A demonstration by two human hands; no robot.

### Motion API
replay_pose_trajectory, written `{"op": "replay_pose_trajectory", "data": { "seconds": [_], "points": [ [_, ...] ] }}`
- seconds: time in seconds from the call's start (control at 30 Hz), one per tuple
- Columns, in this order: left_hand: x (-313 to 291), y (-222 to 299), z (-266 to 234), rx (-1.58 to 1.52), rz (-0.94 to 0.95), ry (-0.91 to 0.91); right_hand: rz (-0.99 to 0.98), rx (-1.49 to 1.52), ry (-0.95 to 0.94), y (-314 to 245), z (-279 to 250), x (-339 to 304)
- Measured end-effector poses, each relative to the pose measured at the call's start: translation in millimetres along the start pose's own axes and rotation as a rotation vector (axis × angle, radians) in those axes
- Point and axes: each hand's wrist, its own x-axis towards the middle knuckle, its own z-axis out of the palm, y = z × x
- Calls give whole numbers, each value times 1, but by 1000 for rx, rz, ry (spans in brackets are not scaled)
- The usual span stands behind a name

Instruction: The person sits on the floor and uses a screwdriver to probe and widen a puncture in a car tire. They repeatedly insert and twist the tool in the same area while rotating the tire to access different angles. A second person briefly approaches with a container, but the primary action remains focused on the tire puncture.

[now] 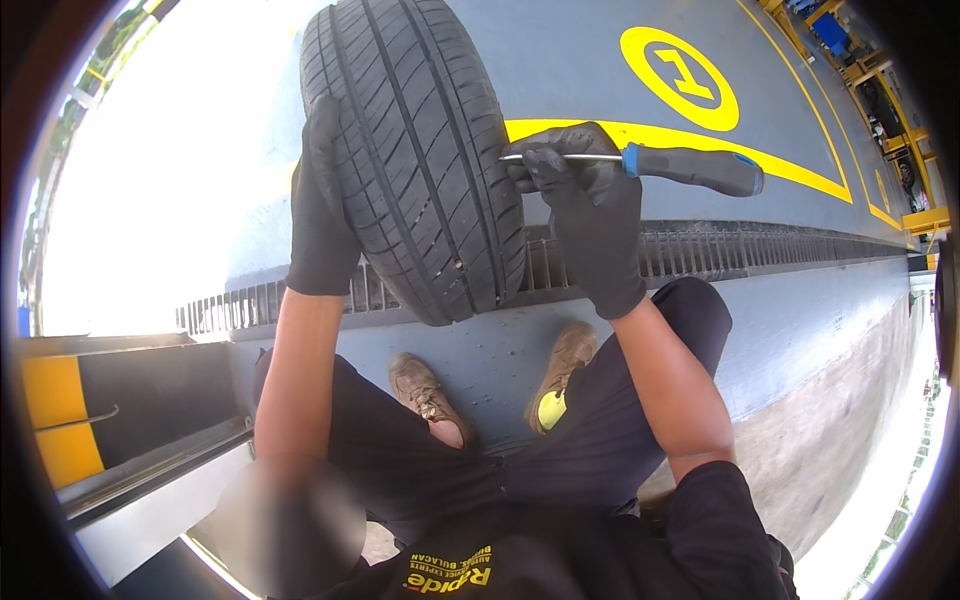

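Note:
A black tyre point(415, 150) stands upright on the floor in front of me, its grooved tread facing me. Small pale specks sit in the tread near its lower part. My left hand point(325, 200), in a dark glove, presses against the tyre's left side with the fingers along the sidewall. In my right hand point(590, 205), also gloved, is a screwdriver point(695, 168) with a grey and blue handle. My fingers close round its metal shaft, the handle points right, and the tip reaches the tyre's right edge.
A metal floor grate point(700, 250) runs across behind my shoes point(425, 385). Yellow lines point(790, 172) and a yellow circle point(680, 78) mark the grey floor. At left stands a yellow and black striped block point(65, 415); yellow racks point(905, 135) stand at far right.

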Motion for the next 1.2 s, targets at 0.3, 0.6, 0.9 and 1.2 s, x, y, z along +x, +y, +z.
{"op": "replay_pose_trajectory", "data": {
  "seconds": [0.3, 0.6, 0.9, 1.2],
  "points": [
    [-2, 0, 4, -45, -84, 5, -57, -355, -67, 2, -5, -12],
    [-4, -2, 2, 7, -4, 2, -125, -418, -62, 1, -2, -10],
    [-3, -4, 1, -43, -23, -15, 13, -282, -41, -2, 3, -14],
    [-6, -1, 4, 20, 13, -34, 299, 396, -205, 8, -4, 1]
  ]
}}
